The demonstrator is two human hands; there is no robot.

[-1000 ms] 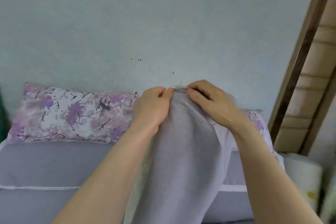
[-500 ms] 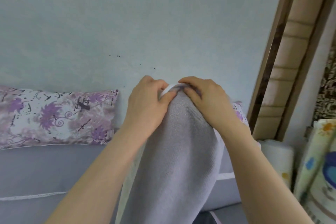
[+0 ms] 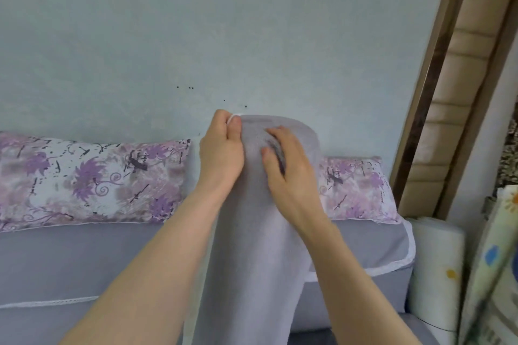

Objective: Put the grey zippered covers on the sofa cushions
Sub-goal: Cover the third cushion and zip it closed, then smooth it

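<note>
I hold a grey cover point(image 3: 252, 246) upright in front of me, stretched over a cushion whose white corner peeks out at the top. My left hand point(image 3: 221, 154) pinches the cover's top edge at that white corner. My right hand point(image 3: 286, 165) lies on the cover's upper front, fingers spread and pressing into the fabric, gathering it a little. The lower part of the cover hangs down between my forearms and leaves the frame at the bottom.
Behind stands a grey sofa point(image 3: 84, 260) with white piping. Two purple floral pillows lean against the wall, one at the left point(image 3: 92, 179) and one at the right point(image 3: 356, 187). At the right are a white roll point(image 3: 434, 269), patterned mats point(image 3: 493, 260) and a padded brown frame point(image 3: 459, 87).
The view has shifted back left. My right hand has moved from pinching the top edge down onto the cover's front. More of the cover now sits over the cushion's top.
</note>
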